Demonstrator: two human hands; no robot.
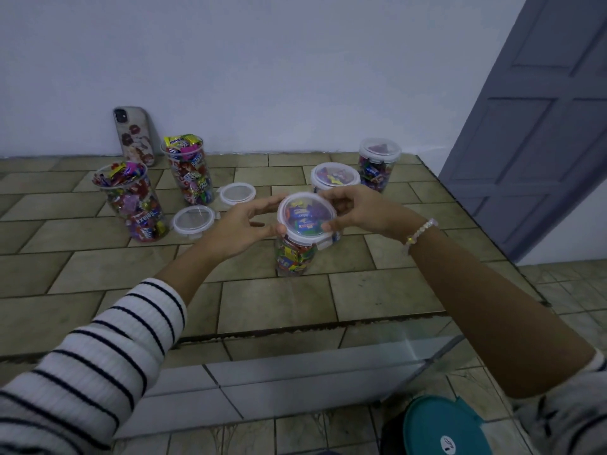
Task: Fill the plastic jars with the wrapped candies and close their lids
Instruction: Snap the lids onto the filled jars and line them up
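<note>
Both the left hand (pixel 249 228) and the right hand (pixel 358 208) grip the rim of the lid (pixel 307 213), fingers curled at opposite edges, on a candy-filled jar (pixel 294 256) standing mid-table (pixel 262 307). Left of it stand two open jars (pixel 131 205) (pixel 190 172) and two loose lids (pixel 193 221) (pixel 236 193); behind it, two lidded jars (pixel 335 177) (pixel 379 165).

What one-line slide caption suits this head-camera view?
Left hand and right hand hold a lid on a candy jar; two open jars and two spare lids sit nearby.
</note>
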